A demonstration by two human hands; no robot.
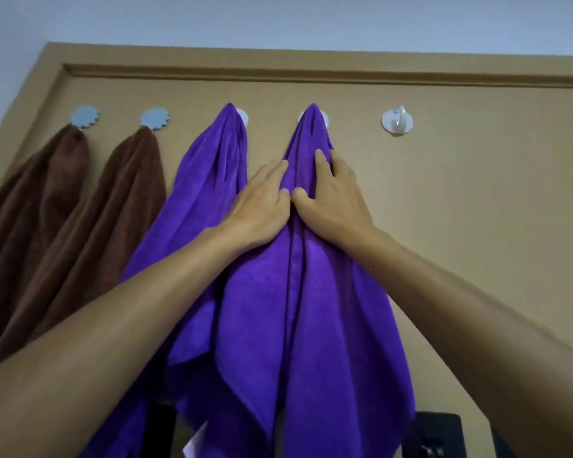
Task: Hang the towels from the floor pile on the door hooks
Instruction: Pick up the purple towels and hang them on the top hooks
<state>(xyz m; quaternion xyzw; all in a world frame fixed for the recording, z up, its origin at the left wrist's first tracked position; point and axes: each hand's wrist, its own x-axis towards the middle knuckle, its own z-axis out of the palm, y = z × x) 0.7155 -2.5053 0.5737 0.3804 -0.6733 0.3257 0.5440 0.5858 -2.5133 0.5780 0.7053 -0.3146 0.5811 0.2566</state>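
Two plain brown terry towels (pixel 47 206) hang beside two plain vivid purple towels (pixel 311 292) on a tan door (pixel 477 193); scalloped silver-blue hooks (pixel 85 116), white round hook (pixel 397 121).

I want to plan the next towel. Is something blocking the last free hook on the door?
Nothing visible blocks it. The white hook at the far right is bare, with plain door around it. Both the left hand and right hand rest on the neighbouring purple towel.
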